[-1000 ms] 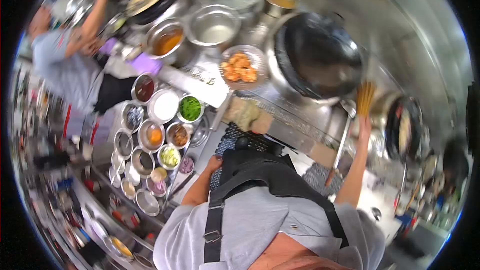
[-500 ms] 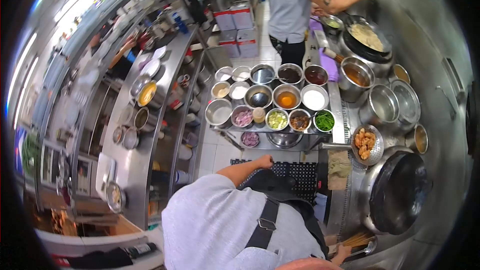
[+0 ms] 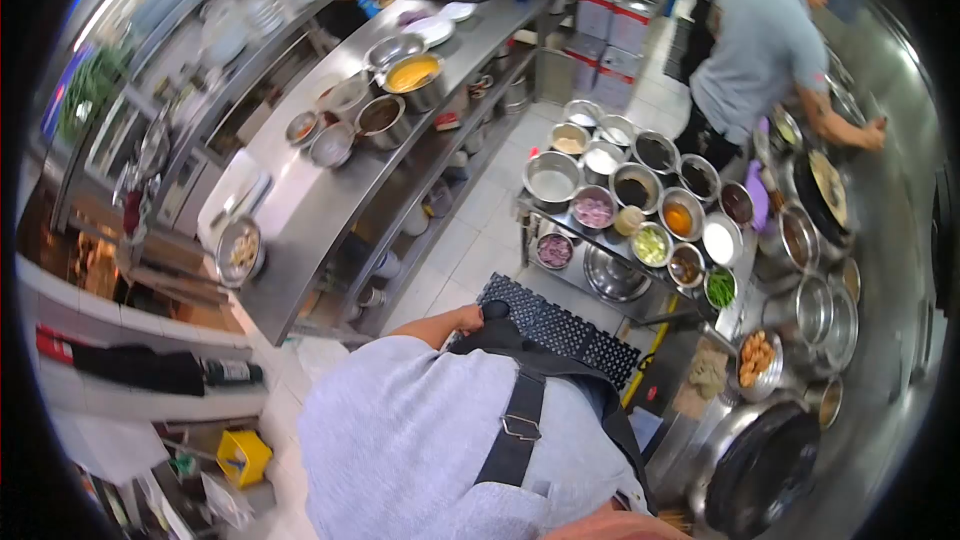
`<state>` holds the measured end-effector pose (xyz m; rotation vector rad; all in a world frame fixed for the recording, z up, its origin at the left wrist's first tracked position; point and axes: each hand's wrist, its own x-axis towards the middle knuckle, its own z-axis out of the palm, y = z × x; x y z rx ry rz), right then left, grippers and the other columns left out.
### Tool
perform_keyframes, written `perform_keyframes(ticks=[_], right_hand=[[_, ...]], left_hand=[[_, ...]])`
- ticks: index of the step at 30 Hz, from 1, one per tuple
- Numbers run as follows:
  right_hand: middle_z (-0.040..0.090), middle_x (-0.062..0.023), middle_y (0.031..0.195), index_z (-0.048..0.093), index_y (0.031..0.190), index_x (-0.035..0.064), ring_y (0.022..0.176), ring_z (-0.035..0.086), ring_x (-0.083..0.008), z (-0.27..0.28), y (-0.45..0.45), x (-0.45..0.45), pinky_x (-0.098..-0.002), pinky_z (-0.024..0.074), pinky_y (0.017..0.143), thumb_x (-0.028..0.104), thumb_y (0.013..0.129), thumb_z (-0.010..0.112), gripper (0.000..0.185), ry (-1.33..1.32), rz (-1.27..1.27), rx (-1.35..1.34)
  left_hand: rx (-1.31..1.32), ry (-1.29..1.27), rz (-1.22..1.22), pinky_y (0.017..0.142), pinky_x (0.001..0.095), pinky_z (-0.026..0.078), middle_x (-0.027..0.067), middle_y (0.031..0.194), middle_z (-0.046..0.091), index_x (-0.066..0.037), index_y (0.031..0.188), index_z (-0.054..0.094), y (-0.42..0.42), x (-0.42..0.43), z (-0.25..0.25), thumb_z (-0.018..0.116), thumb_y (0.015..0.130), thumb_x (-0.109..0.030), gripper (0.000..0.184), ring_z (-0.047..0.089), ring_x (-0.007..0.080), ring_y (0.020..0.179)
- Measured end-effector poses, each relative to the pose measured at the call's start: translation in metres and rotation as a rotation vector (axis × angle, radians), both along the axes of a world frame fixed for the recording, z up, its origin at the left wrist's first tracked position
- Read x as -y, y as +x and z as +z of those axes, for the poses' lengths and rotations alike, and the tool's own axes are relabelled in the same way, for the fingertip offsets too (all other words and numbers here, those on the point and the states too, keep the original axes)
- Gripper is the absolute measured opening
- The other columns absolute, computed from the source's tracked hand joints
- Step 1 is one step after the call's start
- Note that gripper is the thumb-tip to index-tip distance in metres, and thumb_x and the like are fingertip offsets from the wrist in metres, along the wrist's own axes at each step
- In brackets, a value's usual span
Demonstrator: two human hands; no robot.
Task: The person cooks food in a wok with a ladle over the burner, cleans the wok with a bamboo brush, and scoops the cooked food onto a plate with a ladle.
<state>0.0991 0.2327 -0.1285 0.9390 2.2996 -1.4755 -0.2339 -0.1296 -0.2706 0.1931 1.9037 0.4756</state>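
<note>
My left hand [image 3: 468,318] hangs beside the black apron, above the dark perforated floor mat [image 3: 560,325]. Its fingers are curled closed and nothing shows in them. My right hand is out of sight. Only the tips of the bamboo brush [image 3: 676,519] show at the bottom edge, below the large black wok [image 3: 765,475]. Beside the wok, a strainer holds browned fried pieces [image 3: 756,358]. A folded cloth [image 3: 708,370] lies on the stove edge.
A cart carries several steel bowls, among them chopped greens [image 3: 720,288] and a white ingredient [image 3: 720,240]. A co-worker [image 3: 765,50] stands at another wok [image 3: 822,190]. At left runs a long steel counter [image 3: 300,190] with pots. A yellow container [image 3: 243,458] is low at left.
The view has swung left, away from the stove. My right hand, earlier holding the bamboo brush, has left the view. My left hand stays closed near the apron. The co-worker's arm has moved.
</note>
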Motion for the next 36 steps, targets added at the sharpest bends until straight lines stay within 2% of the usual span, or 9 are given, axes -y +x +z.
perform_keyframes(ticks=[9, 17, 23, 24, 27, 29, 30, 33, 36], right_hand=[[0.068, -0.0139, 0.078, 0.061, 0.122, -0.0067, 0.064, 0.066, -0.0211, -0.022, -0.153, 0.042, -0.0342, 0.0532, 0.062, 0.014, 0.085, 0.065, 0.042, -0.013, 0.107, 0.11], [0.067, -0.0127, 0.075, 0.062, 0.119, -0.0067, 0.06, 0.064, -0.0203, -0.042, -0.18, 0.053, -0.034, 0.0524, 0.059, 0.013, 0.086, 0.065, 0.038, 0.01, 0.028, 0.224], [0.066, -0.0117, 0.074, 0.063, 0.116, -0.0067, 0.058, 0.063, -0.0198, -0.134, -0.162, 0.016, -0.0339, 0.0518, 0.056, 0.012, 0.086, 0.065, 0.036, 0.093, 0.138, 0.053], [0.066, -0.0116, 0.073, 0.063, 0.116, -0.0067, 0.057, 0.063, -0.0197, -0.162, -0.155, 0.005, -0.0338, 0.0517, 0.056, 0.012, 0.086, 0.065, 0.035, 0.17, 0.204, -0.059], [0.063, -0.0093, 0.069, 0.066, 0.101, -0.0059, 0.05, 0.057, -0.0188, -0.025, -0.23, 0.075, -0.0341, 0.0477, 0.048, 0.009, 0.087, 0.063, 0.021, -0.001, -0.066, 0.194], [0.062, -0.0093, 0.068, 0.067, 0.1, -0.0053, 0.05, 0.057, -0.0185, -0.009, -0.231, 0.083, -0.0333, 0.0453, 0.045, 0.007, 0.088, 0.062, 0.017, -0.012, -0.075, 0.238], [0.061, -0.0093, 0.068, 0.067, 0.099, -0.0049, 0.05, 0.056, -0.0184, -0.007, -0.232, 0.087, -0.0329, 0.0441, 0.043, 0.006, 0.089, 0.061, 0.015, -0.02, -0.072, 0.265], [0.062, -0.0095, 0.068, 0.067, 0.101, -0.0051, 0.05, 0.057, -0.0185, -0.006, -0.233, 0.093, -0.0333, 0.045, 0.043, 0.005, 0.089, 0.06, 0.017, -0.008, -0.075, 0.335], [0.062, -0.0097, 0.068, 0.066, 0.102, -0.0053, 0.051, 0.058, -0.0185, -0.015, -0.237, 0.094, -0.0334, 0.0455, 0.044, 0.006, 0.09, 0.06, 0.018, 0.001, -0.06, 0.349]], left_hand=[[0.224, 0.573, 0.615, 0.063, 0.04, 0.057, 0.0123, 0.088, 0.07, -0.006, 0.099, 0.069, -0.192, 0.192, 0.107, 0.066, 0.084, -0.027, 0.026, 0.071, 0.0234, 0.075], [-0.63, 0.339, 1.584, 0.045, 0.0295, 0.049, 0.0057, 0.066, 0.058, -0.004, 0.085, 0.059, -0.338, 0.378, 0.179, 0.065, 0.086, -0.018, 0.015, 0.059, 0.0148, 0.054], [-0.555, 0.668, 1.625, 0.056, 0.0372, 0.06, 0.0138, 0.086, 0.064, 0.004, 0.099, 0.06, -0.371, 0.409, 0.139, 0.066, 0.084, -0.018, 0.028, 0.067, 0.0264, 0.064], [-0.609, 0.648, 1.597, 0.061, 0.0405, 0.062, 0.0155, 0.088, 0.064, 0.008, 0.102, 0.059, -0.37, 0.413, 0.133, 0.067, 0.083, -0.019, 0.034, 0.067, 0.0287, 0.066], [-0.769, 0.428, 1.629, 0.039, 0.0332, 0.05, 0.0145, 0.074, 0.063, 0.008, 0.087, 0.061, -0.356, 0.464, 0.124, 0.069, 0.077, -0.018, 0.029, 0.059, 0.0223, 0.05], [-1.46, -0.267, 1.231, 0.069, 0.0412, 0.051, 0.0245, 0.098, 0.065, 0.005, 0.097, 0.059, -0.337, 0.518, 0.102, 0.068, 0.072, -0.015, 0.033, 0.065, 0.0329, 0.084], [-1.449, -0.492, 1.307, 0.087, 0.0434, 0.048, 0.0254, 0.109, 0.062, 0.002, 0.105, 0.06, -0.332, 0.503, 0.153, 0.064, 0.074, -0.01, 0.033, 0.06, 0.0385, 0.1], [-1.64, -0.35, 1.123, 0.085, 0.0432, 0.05, 0.0216, 0.103, 0.063, 0.0, 0.11, 0.061, -0.35, 0.513, 0.189, 0.058, 0.077, -0.006, 0.034, 0.062, 0.0342, 0.095], [-1.154, 0.552, 1.436, 0.062, 0.0359, 0.053, 0.0129, 0.101, 0.063, -0.003, 0.122, 0.06, -0.412, 0.488, 0.154, 0.054, 0.079, -0.004, 0.043, 0.06, 0.0186, 0.075]])
